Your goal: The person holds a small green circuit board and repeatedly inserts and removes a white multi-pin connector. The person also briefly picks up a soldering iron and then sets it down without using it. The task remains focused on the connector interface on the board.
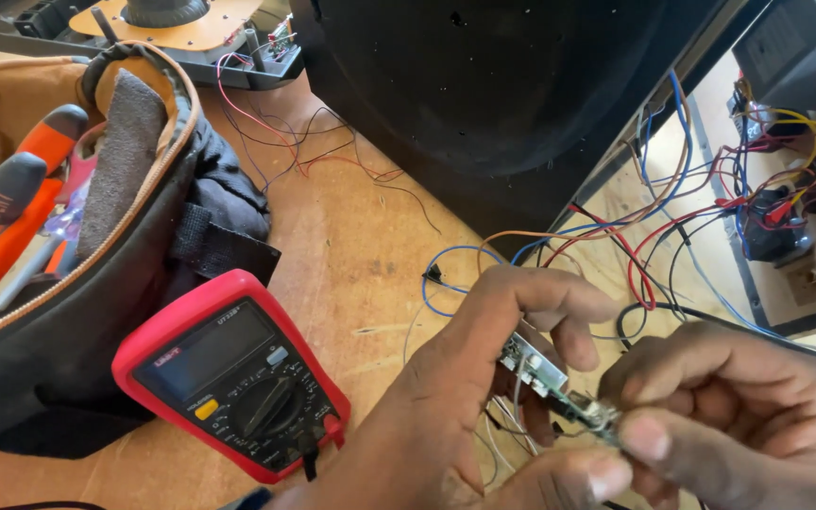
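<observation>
My left hand (465,397) and my right hand (739,406) hold a small green circuit board (550,382) between them at the lower right. The left fingers pinch its upper end and the right thumb and fingers grip its lower end. Thin wires (507,425) hang from the board. A red multimeter (233,373) with a dark dial lies flat on the wooden table (351,255), just left of my left hand.
An open tool bag (68,283) with orange-handled screwdrivers (21,189) sits at the left. A large black housing (502,94) stands behind. Tangled red, blue, yellow and black wires (672,208) spread at the right. A plate with electronics (191,28) lies at the top.
</observation>
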